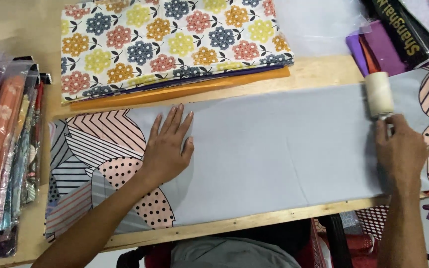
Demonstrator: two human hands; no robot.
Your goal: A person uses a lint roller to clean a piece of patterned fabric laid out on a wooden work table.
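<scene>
Lint roller (379,94) gripped in right hand (402,154), resting on grey fabric (274,154).

Left hand (167,146): flat, fingers spread, pressing on the grey cloth (274,154).
Right hand (400,154): grips a lint roller (379,94), its roll resting on the cloth.
Cloth: spread along the counter (319,72).
Behind: folded floral fabric (170,42).
Left edge: bagged fabrics (6,144).
</scene>
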